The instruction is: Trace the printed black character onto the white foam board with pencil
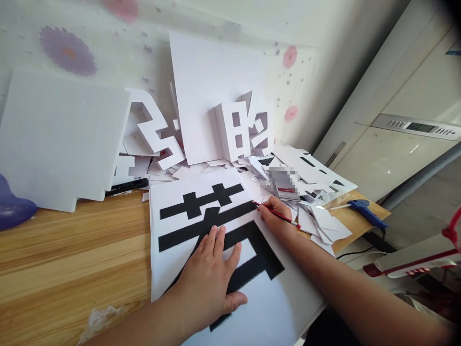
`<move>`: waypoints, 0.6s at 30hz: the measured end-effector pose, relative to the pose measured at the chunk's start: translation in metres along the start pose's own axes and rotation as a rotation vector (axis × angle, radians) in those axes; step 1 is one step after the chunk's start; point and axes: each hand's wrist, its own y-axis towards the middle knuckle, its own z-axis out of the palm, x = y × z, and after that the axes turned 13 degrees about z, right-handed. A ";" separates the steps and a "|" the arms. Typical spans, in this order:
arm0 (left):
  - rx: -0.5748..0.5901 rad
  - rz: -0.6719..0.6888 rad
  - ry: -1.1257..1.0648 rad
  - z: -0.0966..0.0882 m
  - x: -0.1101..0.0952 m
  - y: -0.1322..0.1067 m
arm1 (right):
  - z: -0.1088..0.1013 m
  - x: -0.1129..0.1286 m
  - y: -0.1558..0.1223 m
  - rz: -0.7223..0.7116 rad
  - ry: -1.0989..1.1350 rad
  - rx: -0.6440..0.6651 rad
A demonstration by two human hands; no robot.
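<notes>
A white sheet [273, 312] bearing a large black character [180, 235] lies on the wooden table in front of me. My left hand [212, 269] rests flat on it, fingers spread over the middle of the character. In my right hand [275, 214] is a red and black pencil [277, 215], pinched near its lower end. The tip touches or hovers close to the right end of a long black stroke; I cannot tell which. My left palm and wrist hide part of the black strokes.
Behind the sheet stand white cut-out characters [158, 127] and a tall white board [198, 101]. A stepped white board [61, 139] leans at the left. Paper scraps [324, 223] and a blue glue gun [367, 211] lie at the right. Bare wood [79, 259] shows on the left.
</notes>
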 end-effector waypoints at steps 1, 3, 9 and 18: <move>0.002 -0.003 -0.007 -0.001 0.000 0.000 | 0.000 -0.001 0.001 0.000 0.003 0.000; 0.008 -0.008 -0.013 -0.003 -0.001 0.000 | 0.002 -0.001 0.002 0.007 0.012 0.004; 0.013 -0.013 -0.003 -0.006 -0.002 0.000 | 0.001 0.001 0.000 0.036 0.089 0.013; -0.011 0.016 -0.014 0.000 0.000 0.000 | 0.015 0.041 -0.010 0.038 0.419 0.257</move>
